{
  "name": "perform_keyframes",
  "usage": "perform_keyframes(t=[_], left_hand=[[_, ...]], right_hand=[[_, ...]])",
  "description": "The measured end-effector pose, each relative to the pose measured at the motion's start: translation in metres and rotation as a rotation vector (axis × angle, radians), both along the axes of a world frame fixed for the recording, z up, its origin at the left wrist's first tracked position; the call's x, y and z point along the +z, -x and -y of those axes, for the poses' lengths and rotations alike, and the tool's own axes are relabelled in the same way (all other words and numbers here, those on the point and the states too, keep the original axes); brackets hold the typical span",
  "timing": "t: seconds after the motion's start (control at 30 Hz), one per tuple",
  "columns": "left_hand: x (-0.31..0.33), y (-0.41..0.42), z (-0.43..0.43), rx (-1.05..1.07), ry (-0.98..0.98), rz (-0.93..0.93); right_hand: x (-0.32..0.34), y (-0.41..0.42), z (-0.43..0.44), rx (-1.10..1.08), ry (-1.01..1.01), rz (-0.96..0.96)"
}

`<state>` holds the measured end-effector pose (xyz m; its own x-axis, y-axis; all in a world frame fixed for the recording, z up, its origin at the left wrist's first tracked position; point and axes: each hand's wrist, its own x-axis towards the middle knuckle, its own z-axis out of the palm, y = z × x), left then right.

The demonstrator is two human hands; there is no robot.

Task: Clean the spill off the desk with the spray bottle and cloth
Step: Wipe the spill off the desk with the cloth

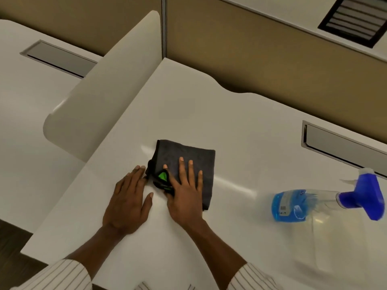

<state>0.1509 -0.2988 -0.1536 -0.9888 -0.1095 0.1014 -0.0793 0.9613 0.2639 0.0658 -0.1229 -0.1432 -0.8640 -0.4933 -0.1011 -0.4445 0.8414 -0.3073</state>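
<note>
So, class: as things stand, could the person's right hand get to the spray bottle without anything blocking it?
Probably yes. The right hand lies flat on the dark cloth, holding nothing, and only bare desk shows between it and the spray bottle standing to its right.

The cloth [186, 164] lies on the desk [240, 126], the right hand [185, 193] flat upon it, the left hand [127, 201] on the desk touching its left edge. The spray bottle [326, 203] lies on its side well to the right. A divider [104, 86] stands at the left.
</note>
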Motion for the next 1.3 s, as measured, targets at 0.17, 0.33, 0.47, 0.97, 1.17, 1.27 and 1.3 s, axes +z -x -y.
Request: perform_keyframes(t=[0.17,0.33,0.47,0.97,1.17,1.27,1.3], left_hand=[[0.003,-0.001,-0.002,0.001,-0.008,-0.023],[0.003,-0.001,-0.002,-0.007,-0.015,-0.041],[0.002,-0.002,0.000,-0.003,-0.020,-0.022],[0.004,0.001,-0.002,0.023,-0.050,-0.028],[0.011,0.010,-0.005,-0.028,-0.015,-0.026],[0.008,0.003,-0.004,-0.015,-0.017,-0.034],[0.008,0.001,-0.003,-0.010,-0.019,-0.034]], right_hand=[[0.004,-0.029,-0.045,-0.076,-0.065,0.023],[0.000,0.020,-0.072,-0.157,-0.068,-0.030],[-0.003,0.094,-0.093,-0.287,-0.103,-0.013],[0.002,0.122,-0.124,-0.636,-0.083,-0.001],[-0.001,0.020,-0.112,-0.525,-0.089,-0.012],[-0.001,-0.034,-0.111,-0.405,-0.106,0.002],[0.000,-0.052,-0.114,-0.356,-0.121,0.015]])
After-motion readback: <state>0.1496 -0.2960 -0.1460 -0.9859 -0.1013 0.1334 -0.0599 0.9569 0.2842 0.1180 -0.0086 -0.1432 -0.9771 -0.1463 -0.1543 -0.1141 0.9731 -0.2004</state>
